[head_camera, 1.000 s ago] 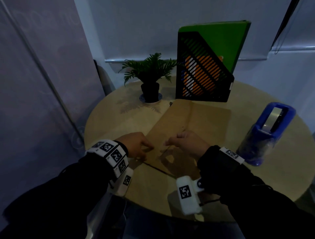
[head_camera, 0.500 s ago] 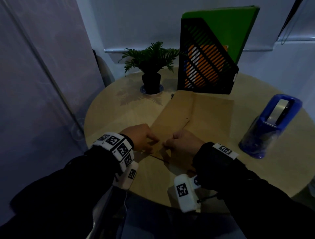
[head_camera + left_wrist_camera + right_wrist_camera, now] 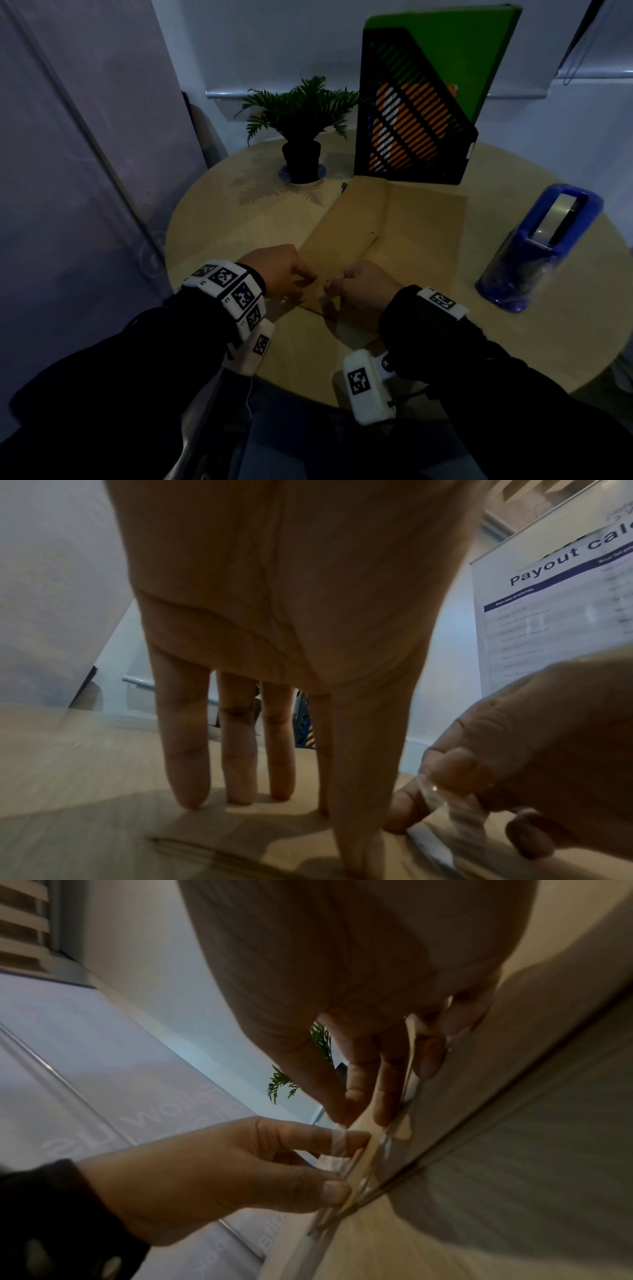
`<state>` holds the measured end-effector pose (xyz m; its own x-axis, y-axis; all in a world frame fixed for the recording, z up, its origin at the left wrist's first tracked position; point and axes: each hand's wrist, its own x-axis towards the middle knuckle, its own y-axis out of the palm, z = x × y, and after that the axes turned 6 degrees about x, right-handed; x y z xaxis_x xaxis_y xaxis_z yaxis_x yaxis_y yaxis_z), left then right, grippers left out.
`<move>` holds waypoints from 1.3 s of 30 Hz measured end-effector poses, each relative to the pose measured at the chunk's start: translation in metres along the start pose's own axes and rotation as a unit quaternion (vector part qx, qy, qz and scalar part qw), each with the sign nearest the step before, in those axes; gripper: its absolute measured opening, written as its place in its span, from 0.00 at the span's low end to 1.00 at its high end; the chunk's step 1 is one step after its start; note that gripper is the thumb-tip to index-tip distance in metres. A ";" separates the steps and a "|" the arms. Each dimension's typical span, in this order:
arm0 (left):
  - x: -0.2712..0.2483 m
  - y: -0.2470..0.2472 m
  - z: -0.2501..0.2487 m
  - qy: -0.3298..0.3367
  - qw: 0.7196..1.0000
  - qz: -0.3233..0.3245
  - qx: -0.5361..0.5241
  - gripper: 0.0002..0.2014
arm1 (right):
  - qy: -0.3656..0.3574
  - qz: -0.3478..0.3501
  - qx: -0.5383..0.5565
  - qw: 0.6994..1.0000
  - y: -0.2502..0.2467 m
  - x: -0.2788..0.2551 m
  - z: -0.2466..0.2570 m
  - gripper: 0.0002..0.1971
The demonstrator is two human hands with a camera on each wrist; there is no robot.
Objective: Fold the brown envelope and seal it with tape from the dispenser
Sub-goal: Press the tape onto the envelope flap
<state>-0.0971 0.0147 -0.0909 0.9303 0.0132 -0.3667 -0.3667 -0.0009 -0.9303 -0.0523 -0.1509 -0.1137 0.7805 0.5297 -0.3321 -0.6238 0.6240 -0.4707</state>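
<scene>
The brown envelope point(image 3: 394, 236) lies folded on the round table point(image 3: 445, 349), a flap doubled over its left part. My left hand point(image 3: 305, 277) presses straight fingers point(image 3: 188, 791) onto the envelope's near edge point(image 3: 240, 829). Close to its right, my right hand point(image 3: 330, 287) pinches a strip of clear tape point(image 3: 466, 821) between thumb and fingers. The strip point(image 3: 339, 1144) runs down to the envelope edge and lies across my left index finger. At the right of the table stands the blue tape dispenser point(image 3: 541, 253), apart from both hands.
A small potted plant point(image 3: 303, 137) stands at the back of the table. Beside it a black file holder point(image 3: 407, 123) with a green folder touches the envelope's far edge. A wall panel point(image 3: 85, 171) is close on the left.
Over the last second my two hands have drawn closer together and come down on the envelope's near edge. The view has shifted slightly downward.
</scene>
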 end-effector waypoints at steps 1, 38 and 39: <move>0.000 0.000 0.000 0.001 1.000 0.000 0.003 0.24 | 0.001 -0.005 -0.004 1.000 0.001 0.001 -0.001 0.15; 0.001 0.004 -0.001 0.015 0.999 -0.031 -0.001 0.18 | -0.020 -0.011 -0.007 1.000 0.011 0.011 -0.012 0.18; 0.001 0.005 0.000 0.018 0.999 -0.033 -0.002 0.18 | -0.022 -0.012 -0.009 1.000 0.011 0.011 -0.012 0.16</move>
<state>-0.0977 0.0142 -0.0960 0.9521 -0.0222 -0.3050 -0.3052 -0.0057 -0.9523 -0.0499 -0.1449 -0.1321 0.7919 0.5397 -0.2857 -0.6045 0.6262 -0.4924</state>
